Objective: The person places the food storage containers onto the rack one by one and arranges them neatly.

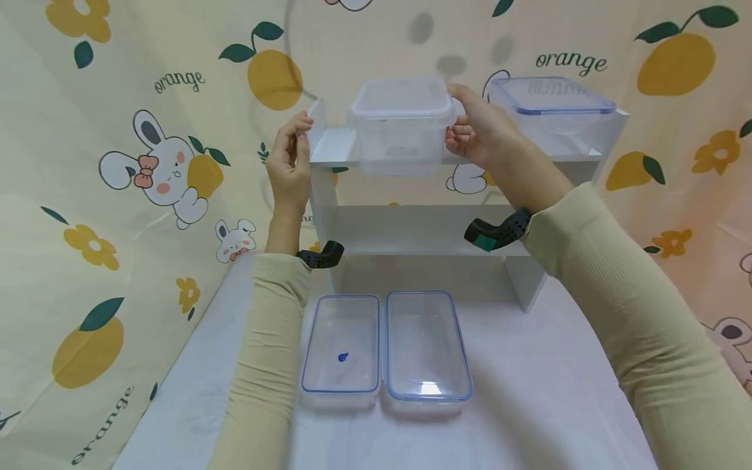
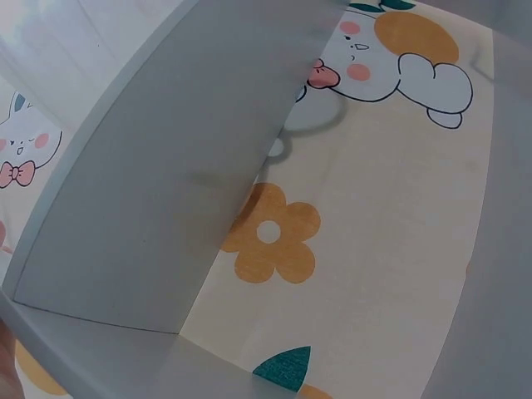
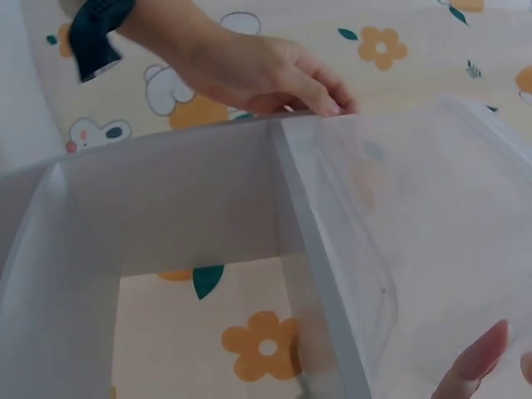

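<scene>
A clear plastic food container with a whitish lid point(image 1: 402, 140) is at the top shelf, upright, its front reaching past the shelf's front edge. Whether its base rests on the board cannot be told. My right hand point(image 1: 483, 127) grips its right side, fingers curled against the wall; in the right wrist view a thumb point(image 3: 478, 362) shows against the clear plastic. At the left end of the white shelf unit point(image 1: 411, 232), my left hand point(image 1: 290, 156) touches the side panel with loosely bent fingers. Across the unit, the right wrist view shows that same left hand point(image 3: 258, 75) at the panel's edge.
A blue-rimmed lidded container point(image 1: 555, 104) stands on the top shelf's right end. Two more blue-rimmed clear containers, left point(image 1: 341, 326) and right point(image 1: 425, 339), lie side by side on the white tabletop point(image 1: 505, 391). A printed curtain point(image 1: 147, 261) hangs behind.
</scene>
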Action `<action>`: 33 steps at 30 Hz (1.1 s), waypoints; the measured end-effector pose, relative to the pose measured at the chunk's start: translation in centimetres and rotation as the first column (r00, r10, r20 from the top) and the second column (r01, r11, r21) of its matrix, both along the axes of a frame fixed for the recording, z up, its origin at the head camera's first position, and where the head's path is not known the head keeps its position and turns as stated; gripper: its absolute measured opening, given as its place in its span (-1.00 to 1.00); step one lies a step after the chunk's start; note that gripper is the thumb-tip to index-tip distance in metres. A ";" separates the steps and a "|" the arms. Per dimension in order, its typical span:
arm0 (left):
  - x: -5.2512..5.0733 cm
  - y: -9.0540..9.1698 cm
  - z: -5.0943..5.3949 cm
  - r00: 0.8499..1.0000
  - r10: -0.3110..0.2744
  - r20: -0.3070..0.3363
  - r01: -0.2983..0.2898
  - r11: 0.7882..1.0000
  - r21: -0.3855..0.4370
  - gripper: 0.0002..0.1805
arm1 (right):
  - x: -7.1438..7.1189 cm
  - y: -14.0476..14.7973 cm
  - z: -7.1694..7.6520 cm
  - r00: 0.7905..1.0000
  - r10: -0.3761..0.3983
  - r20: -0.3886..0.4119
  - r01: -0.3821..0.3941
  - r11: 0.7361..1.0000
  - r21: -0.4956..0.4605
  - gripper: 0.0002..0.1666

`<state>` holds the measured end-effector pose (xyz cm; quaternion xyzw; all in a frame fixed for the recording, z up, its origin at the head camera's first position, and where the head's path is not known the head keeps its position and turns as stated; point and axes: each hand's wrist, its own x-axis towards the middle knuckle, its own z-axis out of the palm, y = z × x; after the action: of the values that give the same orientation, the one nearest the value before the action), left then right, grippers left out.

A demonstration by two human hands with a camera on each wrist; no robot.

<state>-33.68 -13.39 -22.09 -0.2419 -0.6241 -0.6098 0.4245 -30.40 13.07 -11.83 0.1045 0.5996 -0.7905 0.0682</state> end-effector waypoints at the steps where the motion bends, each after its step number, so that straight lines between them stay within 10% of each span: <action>1: 0.0 0.0 0.0 1.000 0.004 0.001 -0.004 1.000 -0.004 -0.77 | 0.2 0.0 -0.1 1.000 -0.018 -0.004 0.018 1.000 0.011 -0.53; 6: -0.1 0.1 -0.1 1.000 0.010 0.019 -0.010 1.000 0.003 -0.77 | 2.1 -0.1 -0.9 0.982 -0.069 -0.176 0.092 0.988 0.122 -0.58; 8: -0.1 0.1 -0.1 1.000 0.015 0.022 -0.015 1.000 0.009 -0.76 | 3.0 -0.3 -1.5 0.937 -0.062 -0.343 0.134 0.973 0.190 -0.63; 11: -0.2 0.0 -0.1 0.999 0.023 0.024 -0.024 1.000 0.015 -0.76 | 4.2 -0.7 -2.6 0.806 -0.034 -0.592 0.269 0.911 0.314 -0.69; 18: -0.2 -0.1 -0.3 1.000 0.027 0.013 -0.027 1.000 0.002 -0.77 | 5.3 -1.0 -5.2 0.385 0.139 -0.912 0.655 0.655 0.377 -0.73; 26: -0.3 -0.1 -0.2 1.000 0.021 0.000 -0.021 1.000 -0.001 -0.76 | 5.0 -1.3 -7.4 0.091 0.333 -0.939 0.770 0.574 0.278 -0.55; 29: -0.2 0.0 -0.2 1.000 0.027 0.003 -0.027 1.000 -0.006 -0.76 | 4.6 -1.3 -7.8 0.050 0.409 -0.911 0.794 0.537 0.285 -0.45; 33: -0.2 0.1 -0.1 1.000 0.017 0.001 -0.017 1.000 0.002 -0.76 | 4.5 -1.2 -7.9 0.104 0.464 -0.880 0.787 0.502 0.358 -0.36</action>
<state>-33.88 -13.32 -22.14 -0.2358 -0.6259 -0.6068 0.4295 -25.86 11.84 -19.78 -0.3398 0.7488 -0.2406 -0.5157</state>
